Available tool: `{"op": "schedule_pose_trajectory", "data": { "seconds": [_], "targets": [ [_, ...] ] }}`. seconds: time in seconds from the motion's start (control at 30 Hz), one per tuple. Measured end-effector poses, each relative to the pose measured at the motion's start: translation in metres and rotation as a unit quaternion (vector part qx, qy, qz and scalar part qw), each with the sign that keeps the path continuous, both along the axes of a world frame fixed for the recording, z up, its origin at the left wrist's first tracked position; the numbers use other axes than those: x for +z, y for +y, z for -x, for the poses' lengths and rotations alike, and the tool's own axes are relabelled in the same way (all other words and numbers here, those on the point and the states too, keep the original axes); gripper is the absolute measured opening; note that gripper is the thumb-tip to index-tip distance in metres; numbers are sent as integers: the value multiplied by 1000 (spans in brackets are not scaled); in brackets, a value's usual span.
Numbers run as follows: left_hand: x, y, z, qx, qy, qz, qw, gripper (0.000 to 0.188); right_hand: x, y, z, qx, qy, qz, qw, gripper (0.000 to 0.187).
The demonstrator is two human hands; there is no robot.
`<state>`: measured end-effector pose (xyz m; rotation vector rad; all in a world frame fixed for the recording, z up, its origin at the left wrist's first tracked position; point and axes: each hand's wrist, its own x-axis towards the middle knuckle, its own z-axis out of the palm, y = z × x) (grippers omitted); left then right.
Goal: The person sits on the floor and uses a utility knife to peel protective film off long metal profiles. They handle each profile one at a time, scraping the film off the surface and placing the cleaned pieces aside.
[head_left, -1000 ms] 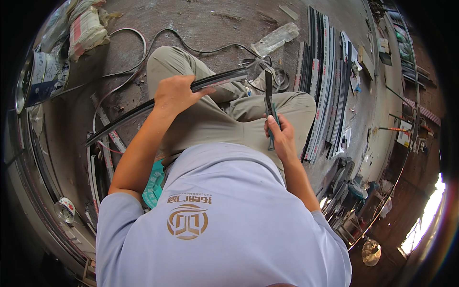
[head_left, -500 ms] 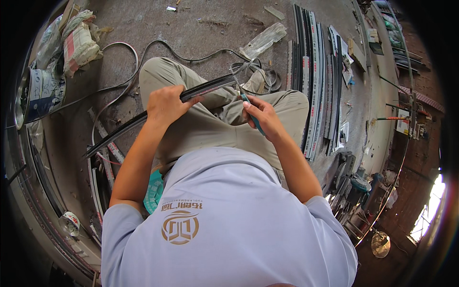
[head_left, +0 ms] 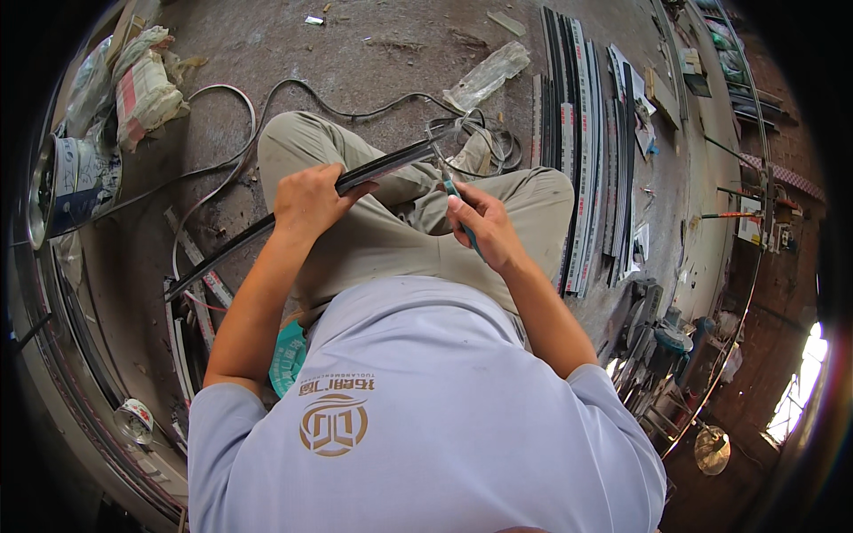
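Observation:
My left hand (head_left: pixel 308 201) is wrapped round a long, narrow dark strip (head_left: pixel 391 163), which looks like a window profile. It slants over my crossed legs from the lower left to near my right knee. In my closed right hand (head_left: pixel 489 229) is a teal-handled hand tool (head_left: pixel 451 188); its thin metal end reaches up to the strip's far right end. I cannot make out the tool's exact kind or whether its tip touches the strip. A grey flexible strip (head_left: pixel 311 92) snakes over the floor to a tangle of loops (head_left: pixel 508 151) beyond the strip's end.
Long black and grey profiles (head_left: pixel 569 160) lie side by side at my right. A metal can (head_left: pixel 84 182) and a wrapped bundle (head_left: pixel 147 98) are at the left. Crumpled plastic (head_left: pixel 487 75) lies ahead. Machine parts (head_left: pixel 671 333) stand at the lower right.
The dark strip has shifted slightly, its lower left end a little. My right hand and the tool have moved slightly left and down. Both grips stay closed.

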<state>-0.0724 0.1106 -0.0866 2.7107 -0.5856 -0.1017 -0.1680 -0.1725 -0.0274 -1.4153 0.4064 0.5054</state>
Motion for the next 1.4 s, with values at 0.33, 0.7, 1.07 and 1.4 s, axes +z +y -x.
{"op": "schedule_pose_trajectory", "data": {
  "seconds": [0.33, 0.7, 1.07, 1.4],
  "targets": [
    [-3, -24, -13, -16, 50, -49, 997, 70, 20, -6, 5, -90, -73, -3, 993, 34],
    [7, -39, -1, -101, 26, -83, 991, 60, -10, 8, 5, 16, -323, 396, 860, 33],
    [25, -65, 0, -124, 124, -71, 982, 60, -60, 20, -21, 31, -432, 364, 824, 33],
    [40, -69, -18, -192, 116, -71, 972, 47, -71, -3, -16, 3, -463, 398, 792, 13]
  ]
}}
